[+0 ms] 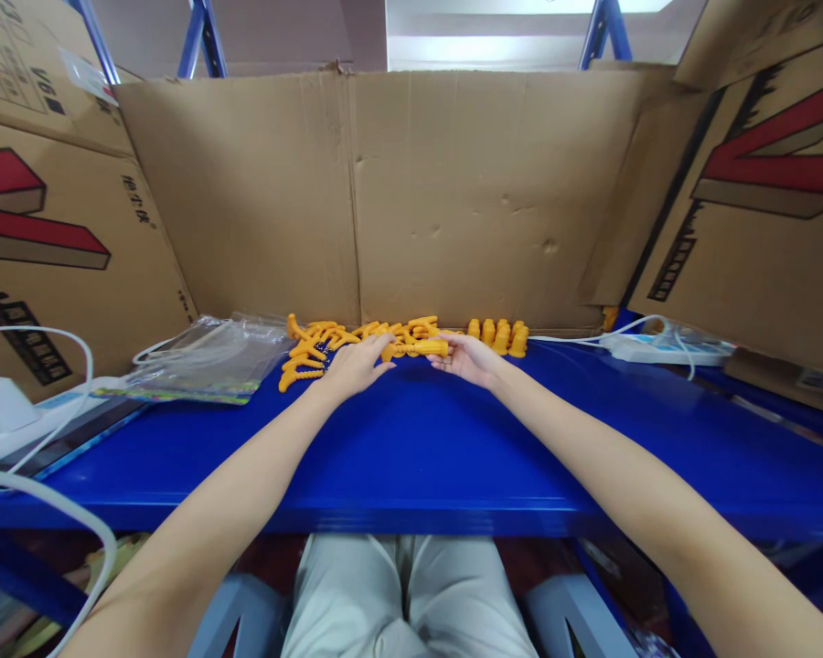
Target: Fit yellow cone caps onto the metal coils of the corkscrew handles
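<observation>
An orange plastic piece lies level between my two hands, with a thicker ribbed part on the right and a narrower knobbly stem on the left. My left hand closes on its left end with thumb and fingers. At the right end, the fingertips of my right hand pinch the thicker part. Behind and left of my left hand is a loose pile of curved, branching orange pieces, partly hidden by that hand. Several orange bell-shaped caps stand upright in rows just beyond my right hand.
A blue tabletop carries everything. Clear plastic bags lie at the left, near a white power strip and cables. Another power strip is at the right. A cardboard panel closes the back; large cartons flank both sides.
</observation>
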The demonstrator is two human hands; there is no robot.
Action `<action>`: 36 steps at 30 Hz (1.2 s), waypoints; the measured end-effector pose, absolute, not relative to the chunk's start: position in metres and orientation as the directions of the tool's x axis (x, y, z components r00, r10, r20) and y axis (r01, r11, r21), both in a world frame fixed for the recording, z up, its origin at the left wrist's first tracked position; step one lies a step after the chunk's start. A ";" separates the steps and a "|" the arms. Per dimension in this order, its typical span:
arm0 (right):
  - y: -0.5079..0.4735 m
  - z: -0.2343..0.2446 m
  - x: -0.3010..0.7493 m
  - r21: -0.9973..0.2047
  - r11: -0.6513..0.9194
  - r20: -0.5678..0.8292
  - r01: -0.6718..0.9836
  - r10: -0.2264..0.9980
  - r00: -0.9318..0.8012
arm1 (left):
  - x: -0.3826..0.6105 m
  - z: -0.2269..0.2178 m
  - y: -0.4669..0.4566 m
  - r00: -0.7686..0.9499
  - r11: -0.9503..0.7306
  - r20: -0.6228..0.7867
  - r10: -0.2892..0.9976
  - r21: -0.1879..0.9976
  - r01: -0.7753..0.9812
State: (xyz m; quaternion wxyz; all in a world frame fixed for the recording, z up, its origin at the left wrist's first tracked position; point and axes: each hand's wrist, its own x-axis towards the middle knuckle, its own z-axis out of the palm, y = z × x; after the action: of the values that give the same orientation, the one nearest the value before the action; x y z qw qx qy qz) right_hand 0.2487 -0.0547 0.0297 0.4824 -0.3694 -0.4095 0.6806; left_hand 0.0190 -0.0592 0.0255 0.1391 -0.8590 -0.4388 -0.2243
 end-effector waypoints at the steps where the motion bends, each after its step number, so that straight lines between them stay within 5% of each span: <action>1: -0.055 0.030 0.249 -0.914 -0.195 -0.107 -0.355 0.961 -0.253 | 0.020 0.025 -0.060 0.508 -0.580 0.511 0.693 -0.022 0.814; 6: -0.054 0.039 0.257 -0.941 -0.071 -0.033 -0.330 0.992 -0.120 | 0.024 0.023 -0.063 0.456 -0.586 0.498 0.737 0.136 0.799; 12: -0.035 0.054 0.268 -0.942 0.302 0.294 -0.148 0.953 0.079 | 0.021 0.023 -0.059 0.483 -0.579 0.386 0.786 0.184 0.794; 17: -0.010 0.054 0.250 -0.859 0.462 0.479 0.220 0.878 0.026 | 0.020 0.023 -0.057 0.509 -0.581 0.325 0.797 0.183 0.793; 21: 0.000 0.045 0.233 -0.606 0.552 0.634 0.572 0.770 -0.071 | 0.021 0.023 -0.057 0.515 -0.585 0.312 0.798 0.196 0.787; 29: 0.002 0.013 0.224 -0.233 0.450 0.475 0.862 0.826 -0.304 | 0.021 0.024 -0.058 0.526 -0.598 0.314 0.791 0.210 0.774; 36: 0.005 0.019 0.221 -0.207 0.399 0.366 0.893 0.878 -0.308 | 0.020 0.021 -0.055 0.540 -0.618 0.324 0.777 0.221 0.755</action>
State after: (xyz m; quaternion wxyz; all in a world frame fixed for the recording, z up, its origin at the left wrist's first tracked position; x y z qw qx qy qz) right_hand 0.2210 0.0048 0.0194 0.2145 -0.5478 -0.8084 -0.0173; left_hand 0.0204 -0.0552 0.0215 -0.0272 -0.8772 -0.4365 -0.1981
